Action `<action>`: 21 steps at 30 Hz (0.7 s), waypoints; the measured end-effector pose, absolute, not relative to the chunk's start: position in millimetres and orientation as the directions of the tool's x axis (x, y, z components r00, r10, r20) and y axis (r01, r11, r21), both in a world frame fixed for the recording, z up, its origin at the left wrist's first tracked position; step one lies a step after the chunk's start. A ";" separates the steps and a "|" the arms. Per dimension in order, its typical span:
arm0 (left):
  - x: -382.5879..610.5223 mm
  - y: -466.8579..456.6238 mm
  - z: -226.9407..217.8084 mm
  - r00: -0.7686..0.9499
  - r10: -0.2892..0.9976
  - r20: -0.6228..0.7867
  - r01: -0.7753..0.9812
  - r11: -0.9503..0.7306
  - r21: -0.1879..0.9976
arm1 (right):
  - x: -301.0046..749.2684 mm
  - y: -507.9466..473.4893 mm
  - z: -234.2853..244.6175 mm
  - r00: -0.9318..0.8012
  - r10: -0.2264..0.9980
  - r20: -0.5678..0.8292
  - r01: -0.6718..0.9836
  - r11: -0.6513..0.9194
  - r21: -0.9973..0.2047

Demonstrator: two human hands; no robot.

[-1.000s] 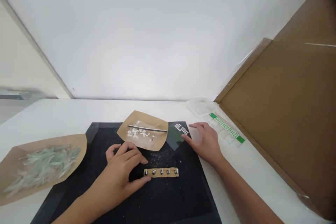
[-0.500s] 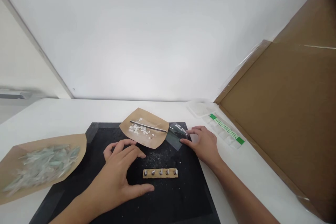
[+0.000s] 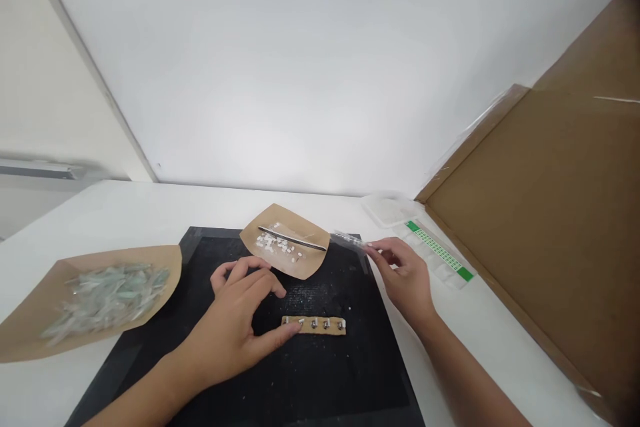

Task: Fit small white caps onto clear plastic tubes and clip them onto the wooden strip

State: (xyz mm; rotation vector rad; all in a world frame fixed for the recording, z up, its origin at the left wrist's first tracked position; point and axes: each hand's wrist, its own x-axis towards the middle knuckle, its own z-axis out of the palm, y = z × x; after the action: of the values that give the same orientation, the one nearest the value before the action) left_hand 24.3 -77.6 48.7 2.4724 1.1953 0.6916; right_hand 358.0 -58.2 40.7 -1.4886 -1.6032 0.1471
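My right hand (image 3: 403,273) pinches the edge of a small clear plastic bag (image 3: 350,240), tilted nearly edge-on at the mat's back right corner. My left hand (image 3: 253,310) hovers over the black mat (image 3: 280,387) with its fingers spread and holds nothing. Its thumb tip overlaps the left end of a tan strip (image 3: 320,332) carrying a row of small metal pieces; whether it touches cannot be told. Behind the left fingers, a brown paper tray (image 3: 310,267) holds small white pieces (image 3: 280,245) and metal tweezers (image 3: 293,238).
A larger brown paper tray (image 3: 165,307) with a pile of clear plastic bags (image 3: 115,290) lies at the left. On the right stand a compartment box with a green-and-white label (image 3: 440,250) and a translucent lid (image 3: 385,209). Cardboard (image 3: 550,213) walls the right side.
My right hand has lifted the plastic bag, which lay flat on the mat, and tipped it up. The left thumb now overlaps the strip's left end. The whole view has shifted slightly.
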 end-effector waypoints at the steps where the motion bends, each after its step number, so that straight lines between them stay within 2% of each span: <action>1: 24.5 -77.8 49.2 0.533 0.792 0.299 0.641 -0.608 0.468 | 355.5 -61.7 44.9 0.164 0.811 0.561 0.720 0.291 -0.631; 5: 25.6 -78.8 52.2 0.522 0.795 0.310 0.624 -0.603 0.496 | 342.8 -74.0 56.6 0.218 0.733 0.644 0.619 0.406 -0.672; 9: 25.8 -78.8 54.8 0.556 0.792 0.251 0.563 -0.582 0.587 | 321.0 -82.8 59.1 0.183 0.799 0.573 0.361 0.487 -0.795; 12: 22.8 -76.9 53.1 0.542 0.807 0.234 0.457 -0.517 0.724 | 297.1 -93.4 59.4 0.106 0.876 0.470 0.220 0.441 -0.870; 15: 18.5 -75.6 50.1 0.482 0.835 0.265 0.304 -0.443 0.843 | 273.6 -106.2 58.8 -0.039 0.928 0.371 0.160 0.372 -0.914; 18: 15.4 -77.2 49.1 0.480 0.817 0.321 0.189 -0.453 0.871 | 258.6 -115.2 55.1 -0.141 0.942 0.305 0.133 0.323 -0.937; 21: 14.1 -81.1 52.0 0.544 0.774 0.324 0.070 -0.427 0.902 | 253.7 -119.3 48.7 -0.163 0.957 0.239 0.121 0.259 -0.958</action>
State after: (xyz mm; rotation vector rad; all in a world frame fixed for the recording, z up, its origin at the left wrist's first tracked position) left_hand 14.1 -81.1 52.0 1.8524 0.6927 0.9518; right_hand 253.7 -119.3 48.7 -1.0441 -1.5311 1.0515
